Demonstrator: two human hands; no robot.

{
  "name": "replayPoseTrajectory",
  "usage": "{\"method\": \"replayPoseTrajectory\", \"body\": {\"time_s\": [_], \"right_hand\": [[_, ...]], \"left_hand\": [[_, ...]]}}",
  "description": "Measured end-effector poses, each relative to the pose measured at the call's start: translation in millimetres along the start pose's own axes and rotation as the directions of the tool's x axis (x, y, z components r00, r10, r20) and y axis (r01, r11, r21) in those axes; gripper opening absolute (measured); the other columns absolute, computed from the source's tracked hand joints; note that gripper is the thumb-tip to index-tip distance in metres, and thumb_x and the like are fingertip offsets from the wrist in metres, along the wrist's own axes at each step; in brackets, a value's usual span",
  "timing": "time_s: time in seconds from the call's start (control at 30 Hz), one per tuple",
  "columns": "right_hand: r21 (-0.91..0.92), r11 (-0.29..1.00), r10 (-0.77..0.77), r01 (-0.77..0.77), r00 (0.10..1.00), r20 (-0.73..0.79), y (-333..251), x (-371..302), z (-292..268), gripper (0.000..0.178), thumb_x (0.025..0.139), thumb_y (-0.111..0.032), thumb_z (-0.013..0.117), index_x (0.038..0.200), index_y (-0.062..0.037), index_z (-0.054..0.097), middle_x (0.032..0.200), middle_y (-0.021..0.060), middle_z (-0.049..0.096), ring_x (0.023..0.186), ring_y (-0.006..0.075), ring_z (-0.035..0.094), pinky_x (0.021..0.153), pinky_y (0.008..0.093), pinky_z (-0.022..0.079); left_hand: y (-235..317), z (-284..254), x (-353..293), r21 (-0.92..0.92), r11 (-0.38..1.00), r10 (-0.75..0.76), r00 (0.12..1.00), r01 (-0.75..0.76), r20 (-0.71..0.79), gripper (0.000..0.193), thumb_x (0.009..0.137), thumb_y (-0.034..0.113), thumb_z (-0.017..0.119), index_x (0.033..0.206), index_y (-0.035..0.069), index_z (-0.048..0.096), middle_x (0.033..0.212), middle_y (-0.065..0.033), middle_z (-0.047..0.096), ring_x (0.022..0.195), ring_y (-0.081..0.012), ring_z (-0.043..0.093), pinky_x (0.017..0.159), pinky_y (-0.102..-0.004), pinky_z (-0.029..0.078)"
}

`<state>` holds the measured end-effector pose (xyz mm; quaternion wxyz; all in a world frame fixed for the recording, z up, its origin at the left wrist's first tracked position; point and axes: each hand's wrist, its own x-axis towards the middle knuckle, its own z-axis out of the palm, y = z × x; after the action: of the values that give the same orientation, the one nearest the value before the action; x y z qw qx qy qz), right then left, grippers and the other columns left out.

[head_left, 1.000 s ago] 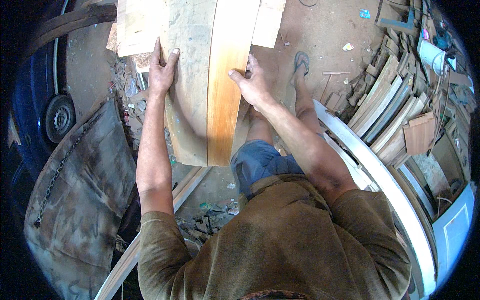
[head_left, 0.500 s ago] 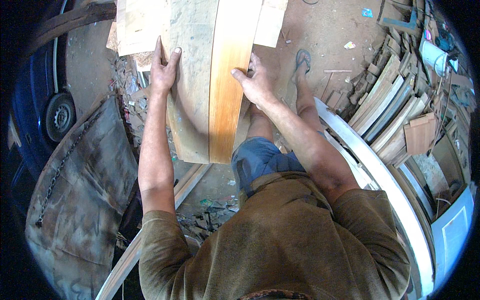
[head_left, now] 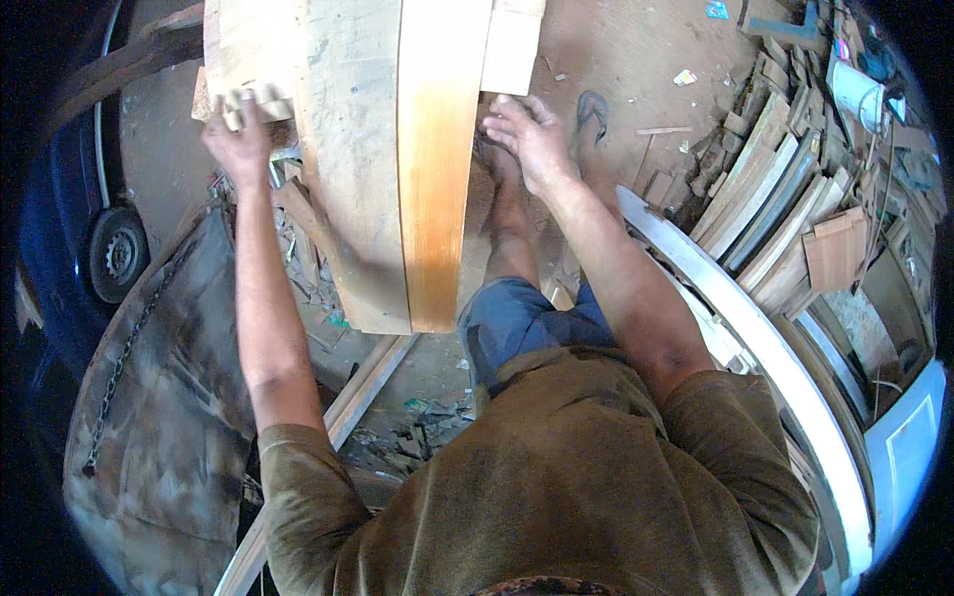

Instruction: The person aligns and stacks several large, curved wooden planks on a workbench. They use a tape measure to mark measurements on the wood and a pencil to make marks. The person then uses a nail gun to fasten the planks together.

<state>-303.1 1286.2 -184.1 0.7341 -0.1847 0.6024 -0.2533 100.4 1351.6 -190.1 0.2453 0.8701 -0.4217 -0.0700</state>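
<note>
A long orange-brown plank [head_left: 437,209] lies lengthwise against a wider, weathered grey-beige board [head_left: 353,169], both running away from me. My left hand [head_left: 238,144] is to the left of the wide board, fingers stretched apart at the near end of a pale board [head_left: 253,45]; whether they press on it I cannot tell. My right hand [head_left: 532,134] hovers to the right of the orange-brown plank, holding nothing, its fingers loosely spread. Just beyond its fingertips is the near end of another pale board [head_left: 512,55].
Stacked timber offcuts [head_left: 765,199] fill the right side, beside a long white board [head_left: 755,308]. On the left are a dark sheet with a chain [head_left: 149,387] and a blue vehicle's wheel [head_left: 119,250]. Wood scraps [head_left: 417,432] litter the ground below the boards.
My left hand has left the wide board's edge and moved left to the pale board. My right hand has let go of the orange-brown plank and shifted right. The boards appear slightly further left.
</note>
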Motion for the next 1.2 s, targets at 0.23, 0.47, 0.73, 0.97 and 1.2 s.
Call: {"method": "replayPoseTrajectory", "body": {"time_s": [0.23,0.47,0.73,0.97,1.2], "right_hand": [[-0.033,0.992,-0.122,0.124,0.991,0.06,-8.2,25.2,-4.1,0.042,0.096,-0.025,0.067,0.121,0.0057,0.057,0.113,0.0167,0.065,0.095,0.0219,0.067,0.084,0.034,0.057],[0.031,0.996,-0.083,0.081,0.995,0.057,-17.6,34.4,-4.3,0.049,0.098,-0.028,0.064,0.131,0.0063,0.051,0.118,0.0158,0.065,0.094,0.0249,0.068,0.085,0.0354,0.056],[0.014,0.998,-0.066,0.064,0.989,0.13,-25.1,30.7,-9.5,0.06,0.101,-0.031,0.059,0.141,0.0083,0.038,0.123,0.0178,0.06,0.101,0.0302,0.066,0.09,0.0405,0.055],[-0.074,0.992,-0.095,0.102,0.991,0.096,-31.0,42.4,-12.1,0.062,0.1,-0.033,0.061,0.142,0.0077,0.041,0.125,0.0165,0.061,0.105,0.0223,0.064,0.096,0.0386,0.051],[-0.155,0.914,-0.372,0.375,0.927,0.048,-57.9,90.4,-5.1,0.041,0.1,-0.029,0.06,0.126,0.0031,0.061,0.114,0.0133,0.068,0.107,0.0203,0.06,0.096,0.0328,0.046]], "left_hand": [[-42.3,18.5,47.9,0.199,0.975,-0.105,0.994,0.099,0.023,0.066,0.096,0.05,0.052,0.126,-0.008,0.06,0.121,-0.0325,0.062,0.115,-0.0442,0.06,0.103,-0.0477,0.045],[-45.1,18.8,36.3,0.155,0.985,-0.077,0.996,0.082,-0.04,0.041,0.099,0.029,0.05,0.119,-0.003,0.067,0.113,-0.0239,0.069,0.109,-0.0305,0.066,0.095,-0.0406,0.049],[-18.9,4.1,28.5,-0.206,0.965,-0.167,0.986,0.159,-0.022,0.037,0.099,0.022,0.05,0.125,0.0,0.065,0.117,-0.0229,0.069,0.112,-0.0337,0.065,0.098,-0.04,0.048],[-32.4,11.4,28.7,-0.12,0.975,-0.193,0.98,0.186,-0.05,0.043,0.097,0.031,0.055,0.124,0.0,0.066,0.115,-0.0247,0.069,0.113,-0.0348,0.065,0.098,-0.0414,0.048],[-28.3,10.7,27.3,-0.061,0.982,-0.178,0.984,0.178,0.007,0.05,0.098,0.04,0.059,0.126,-0.001,0.065,0.111,-0.0188,0.072,0.102,-0.0263,0.068,0.09,-0.0377,0.052]]}}
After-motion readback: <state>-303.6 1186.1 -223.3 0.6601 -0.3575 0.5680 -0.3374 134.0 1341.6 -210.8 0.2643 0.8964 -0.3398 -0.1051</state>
